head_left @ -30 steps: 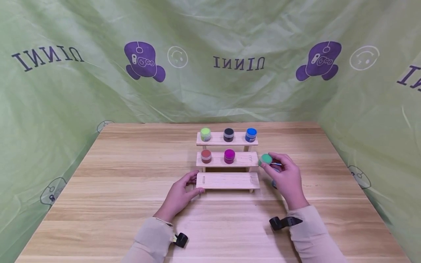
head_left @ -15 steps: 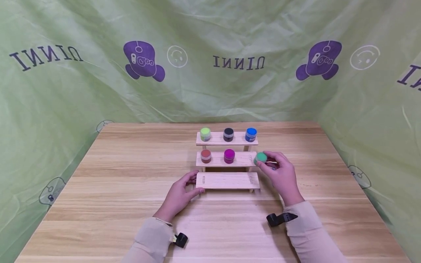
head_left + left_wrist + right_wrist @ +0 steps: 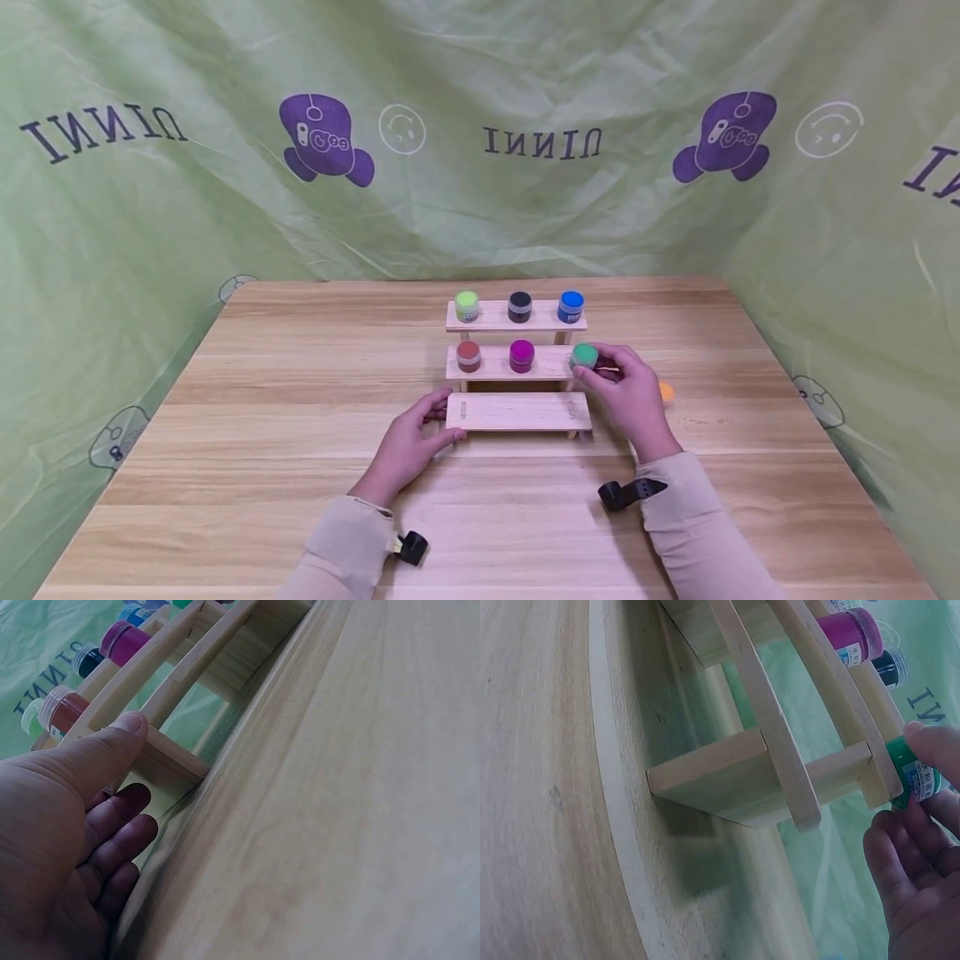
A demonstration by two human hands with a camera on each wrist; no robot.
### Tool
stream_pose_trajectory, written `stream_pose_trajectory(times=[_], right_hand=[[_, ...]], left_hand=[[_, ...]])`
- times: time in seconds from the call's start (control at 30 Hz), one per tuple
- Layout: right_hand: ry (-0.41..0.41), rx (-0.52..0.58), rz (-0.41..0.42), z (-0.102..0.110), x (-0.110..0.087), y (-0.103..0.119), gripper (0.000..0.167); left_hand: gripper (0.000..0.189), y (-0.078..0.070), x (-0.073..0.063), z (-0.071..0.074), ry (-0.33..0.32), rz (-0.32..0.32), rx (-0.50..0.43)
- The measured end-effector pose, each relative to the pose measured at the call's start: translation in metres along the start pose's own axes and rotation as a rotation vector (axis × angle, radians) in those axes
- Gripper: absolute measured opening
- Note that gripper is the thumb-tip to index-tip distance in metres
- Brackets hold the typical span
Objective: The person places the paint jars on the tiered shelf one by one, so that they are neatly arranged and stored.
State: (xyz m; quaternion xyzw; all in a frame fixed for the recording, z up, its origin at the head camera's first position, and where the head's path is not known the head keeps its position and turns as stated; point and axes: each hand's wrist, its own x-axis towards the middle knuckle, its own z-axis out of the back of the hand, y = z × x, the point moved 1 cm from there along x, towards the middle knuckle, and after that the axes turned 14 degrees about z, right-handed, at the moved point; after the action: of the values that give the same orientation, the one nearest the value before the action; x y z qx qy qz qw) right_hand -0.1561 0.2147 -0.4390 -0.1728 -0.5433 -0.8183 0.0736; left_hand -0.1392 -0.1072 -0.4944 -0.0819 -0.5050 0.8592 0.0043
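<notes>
A three-tier wooden display stand point(image 3: 517, 412) stands on the table. My left hand point(image 3: 411, 443) holds the left end of its lowest tier, the thumb at the front edge and the other fingers beside and behind it. My right hand point(image 3: 628, 396) pinches a green paint jar point(image 3: 584, 356) between thumb and fingers at the right end of the middle tier; in the right wrist view the green jar point(image 3: 913, 771) is upright at the tier's edge. Along that tier stand a brown paint jar point(image 3: 468, 357) and a magenta paint jar point(image 3: 522, 357).
The top tier bears a lime green jar point(image 3: 467, 307), a black jar point(image 3: 520, 307) and a blue jar point(image 3: 571, 307). Something orange point(image 3: 667, 392) shows on the table behind my right hand. Green printed cloth point(image 3: 450, 217) hangs around the wooden table point(image 3: 262, 467).
My right hand has moved left with the green jar, from beside the stand onto the middle tier's right end. The orange thing has come into sight. My left hand stays put.
</notes>
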Motion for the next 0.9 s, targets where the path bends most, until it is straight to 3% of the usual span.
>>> stream_pose_trajectory(times=[0.53,0.9], right_hand=[[0.018,-0.056,-0.044,-0.010,0.004,-0.001,0.047],[0.028,-0.087,-0.025,-0.012,0.005,0.002,0.048]], left_hand=[[0.070,0.001,0.001,0.001,0.005,-0.010,-0.015],[0.068,-0.001,0.000,0.001,-0.006,-0.026,-0.008]])
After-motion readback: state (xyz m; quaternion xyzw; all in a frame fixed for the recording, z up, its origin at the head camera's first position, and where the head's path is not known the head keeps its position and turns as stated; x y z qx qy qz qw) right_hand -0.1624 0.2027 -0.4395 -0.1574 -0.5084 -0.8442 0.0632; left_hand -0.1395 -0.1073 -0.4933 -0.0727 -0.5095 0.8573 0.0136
